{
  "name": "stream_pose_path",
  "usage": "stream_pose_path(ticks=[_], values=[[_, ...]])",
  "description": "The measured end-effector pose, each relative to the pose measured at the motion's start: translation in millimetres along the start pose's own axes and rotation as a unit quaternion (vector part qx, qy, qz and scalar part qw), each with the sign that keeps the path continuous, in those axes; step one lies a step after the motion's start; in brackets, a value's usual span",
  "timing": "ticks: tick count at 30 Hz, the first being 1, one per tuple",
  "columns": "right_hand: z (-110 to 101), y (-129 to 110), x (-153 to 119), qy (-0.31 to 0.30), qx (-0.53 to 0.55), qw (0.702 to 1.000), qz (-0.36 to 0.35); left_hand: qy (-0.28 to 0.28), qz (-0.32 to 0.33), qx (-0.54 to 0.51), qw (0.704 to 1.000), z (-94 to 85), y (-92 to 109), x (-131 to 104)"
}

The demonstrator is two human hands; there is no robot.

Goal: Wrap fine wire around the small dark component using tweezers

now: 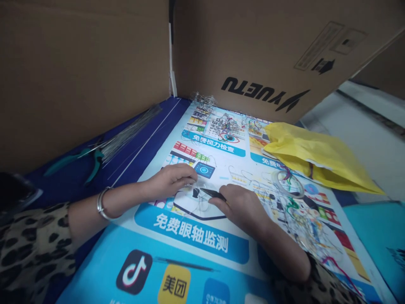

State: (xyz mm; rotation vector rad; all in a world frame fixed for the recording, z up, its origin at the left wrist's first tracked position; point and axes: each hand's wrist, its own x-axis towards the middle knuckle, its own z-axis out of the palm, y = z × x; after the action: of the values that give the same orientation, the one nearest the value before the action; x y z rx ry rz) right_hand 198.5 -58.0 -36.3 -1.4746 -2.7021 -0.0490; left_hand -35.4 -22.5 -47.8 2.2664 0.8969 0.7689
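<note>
a printed poster (202, 249) with chinese lettering lies over a dark blue cloth (126, 162). two upright cardboard panels stand behind it, the right panel (202, 55) marked "yuetu" upside down, the left panel (85, 76) plain; pale floor (363, 122) shows beyond, at the right.

the left hand (174, 179), below a silver bangle (100, 204), has its thumb and fingers drawn narrow, pinching a fine strand (193, 182) whose detail is too small to make out. the right hand (240, 204) is closed around a black pointed tool (213, 194), thumb against its side, the tip aimed toward the left fingertips.

the strand sits between the left fingertips, just beside the tool's tip, above the poster; whether tip and strand touch, i can't tell. tangled thin strands (224, 124) lie on the poster's far part, with more around a tape roll (288, 184), right of the hands. a yellow bag (319, 156) lies beyond the roll. at left, teal-handled pliers (96, 166) lie beside a bundle of straight wires (126, 135).
</note>
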Motion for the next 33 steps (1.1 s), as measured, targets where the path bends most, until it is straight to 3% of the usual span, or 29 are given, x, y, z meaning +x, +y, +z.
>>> stream_pose_path(ticks=[13,24,33], values=[[1.2,2.8,-1.5,0.001,0.048,0.999,-0.005,-0.001,-0.015,-0.017,1.0,-1.8,3.9,1.0],[-0.2,-2.0,1.5,0.004,-0.001,1.0,-0.027,-0.006,0.01,0.004,1.0,-0.1,2.0,0.7],[5.3,-2.3,3.6,0.043,-0.047,0.995,-0.074,-0.008,0.056,0.027,0.998,3.0,-0.9,0.8]])
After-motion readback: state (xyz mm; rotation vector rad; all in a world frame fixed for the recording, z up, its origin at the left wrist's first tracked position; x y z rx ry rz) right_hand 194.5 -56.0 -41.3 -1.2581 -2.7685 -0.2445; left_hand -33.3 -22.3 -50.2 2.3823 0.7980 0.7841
